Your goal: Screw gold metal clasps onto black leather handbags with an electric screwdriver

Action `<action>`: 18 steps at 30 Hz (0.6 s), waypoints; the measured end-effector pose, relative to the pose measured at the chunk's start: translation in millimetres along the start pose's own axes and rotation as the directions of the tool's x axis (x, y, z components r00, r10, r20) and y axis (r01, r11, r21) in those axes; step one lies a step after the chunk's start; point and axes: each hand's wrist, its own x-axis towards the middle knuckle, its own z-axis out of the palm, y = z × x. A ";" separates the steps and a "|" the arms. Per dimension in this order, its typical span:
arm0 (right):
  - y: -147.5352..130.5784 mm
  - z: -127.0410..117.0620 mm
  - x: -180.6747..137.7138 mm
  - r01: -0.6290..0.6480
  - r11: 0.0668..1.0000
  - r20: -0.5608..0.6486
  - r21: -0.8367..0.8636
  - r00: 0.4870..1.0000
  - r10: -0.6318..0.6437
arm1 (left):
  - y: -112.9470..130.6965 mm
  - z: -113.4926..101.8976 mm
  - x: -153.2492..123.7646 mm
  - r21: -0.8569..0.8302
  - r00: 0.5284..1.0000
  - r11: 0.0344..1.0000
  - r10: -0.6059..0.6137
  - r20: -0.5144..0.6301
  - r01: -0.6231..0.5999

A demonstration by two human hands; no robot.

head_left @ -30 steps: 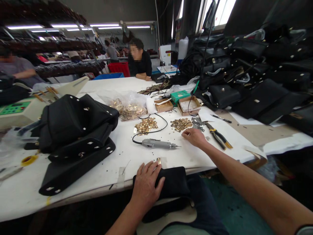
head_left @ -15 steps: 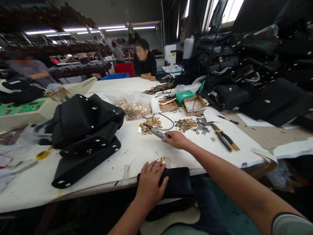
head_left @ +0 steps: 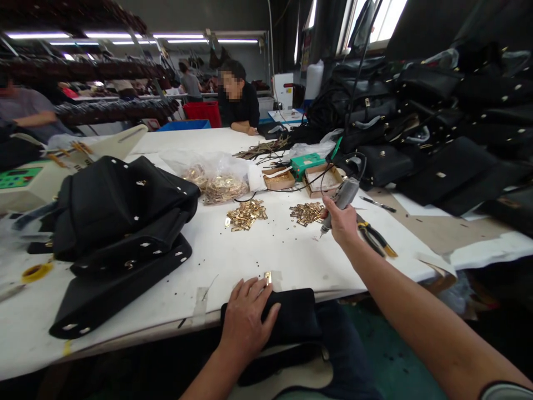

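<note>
The table (head_left: 241, 250) has a white, matt, paper-like surface. At its near edge the black piece (head_left: 295, 311) looks like smooth leather, nearly matt; the plate (head_left: 267, 276) just beside it is glossy, gold-coloured metal, like the left heap (head_left: 246, 215) and right heap (head_left: 307, 213). The driver (head_left: 345, 194) has a grey, satin body and a metal tip. Toward the far edge, the sack (head_left: 225, 165) is crinkled, clear plastic and the box (head_left: 320, 191) plain cardboard. Near the left edge, the black goods (head_left: 108, 205) look leathery, softly sheened, with shiny metal fittings.

No legible text, yellow label (head_left: 288, 90) on white machine (head_left: 281, 95), too small
</note>
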 end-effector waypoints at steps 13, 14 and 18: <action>3.1 8.7 4.1 0.012 1.000 -0.017 -0.014 1.000 -0.012 | 0.3 -1.0 2.6 -0.012 1.000 1.000 -0.008 0.006 0.008; -0.6 10.1 2.5 0.011 1.000 -0.007 0.012 1.000 -0.011 | 0.0 -1.0 2.6 -0.013 1.000 1.000 -0.008 0.009 0.008; -22.1 22.5 -14.4 -0.047 0.971 0.039 0.235 0.998 0.039 | 0.1 -0.3 2.3 -0.010 1.000 1.000 -0.014 0.026 0.014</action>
